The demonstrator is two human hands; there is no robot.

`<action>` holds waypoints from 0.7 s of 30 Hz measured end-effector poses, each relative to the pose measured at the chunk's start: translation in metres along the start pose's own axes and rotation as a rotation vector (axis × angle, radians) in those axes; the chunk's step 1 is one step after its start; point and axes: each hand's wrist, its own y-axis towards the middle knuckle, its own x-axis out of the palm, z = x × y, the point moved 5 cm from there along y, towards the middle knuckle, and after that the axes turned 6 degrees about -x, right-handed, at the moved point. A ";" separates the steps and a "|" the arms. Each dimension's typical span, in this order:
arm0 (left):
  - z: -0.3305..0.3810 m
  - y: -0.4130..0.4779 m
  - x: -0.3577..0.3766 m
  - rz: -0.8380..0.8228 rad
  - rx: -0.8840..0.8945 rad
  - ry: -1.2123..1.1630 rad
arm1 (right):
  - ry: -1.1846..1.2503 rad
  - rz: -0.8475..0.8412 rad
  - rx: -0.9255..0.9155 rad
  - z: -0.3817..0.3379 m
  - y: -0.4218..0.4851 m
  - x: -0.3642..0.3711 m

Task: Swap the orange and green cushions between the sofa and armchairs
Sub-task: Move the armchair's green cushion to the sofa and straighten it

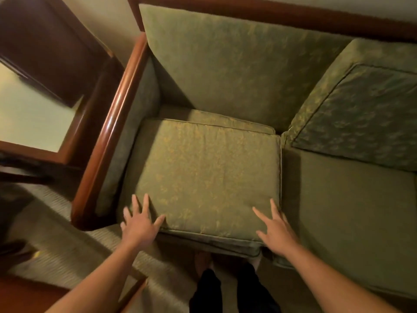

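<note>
— What's over on the left?

— A dark wooden side table with a pale top, beside the sofa's wooden armrest. Striped carpet covers the floor near it.

— And the hands?

— The left hand lies flat, fingers spread, on the near left corner of the green seat cushion. Its grip is released; nothing is clasped.

— Where does that cushion sit?

— On the left end of the sofa, tucked against the armrest, its near edge overhanging the sofa front a little. A green back cushion stands upright behind it.

— The other hand?

— The right hand rests on the near right corner of the same cushion, fingers splayed, grip likewise released.

— Further right?

— The sofa base is bare there, and a second green cushion lies tilted at the far right, leaning toward the backrest. Below, between the arms, dark trouser legs and a bare foot show on the floor.
</note>
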 end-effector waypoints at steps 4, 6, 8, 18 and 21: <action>-0.015 0.020 -0.013 0.231 -0.154 -0.197 | 0.106 0.179 0.126 0.019 -0.010 0.021; -0.027 0.027 -0.015 0.276 -0.306 -0.331 | 0.298 0.204 0.267 0.030 -0.017 0.039; -0.038 0.033 -0.015 0.252 -0.342 -0.450 | 0.416 0.229 0.381 0.038 -0.017 0.051; -0.050 0.028 -0.054 0.353 -0.264 -0.584 | 0.620 0.453 0.514 0.027 -0.017 0.008; -0.039 0.011 -0.077 0.346 -0.107 -0.512 | 0.603 0.471 0.467 0.018 -0.029 -0.018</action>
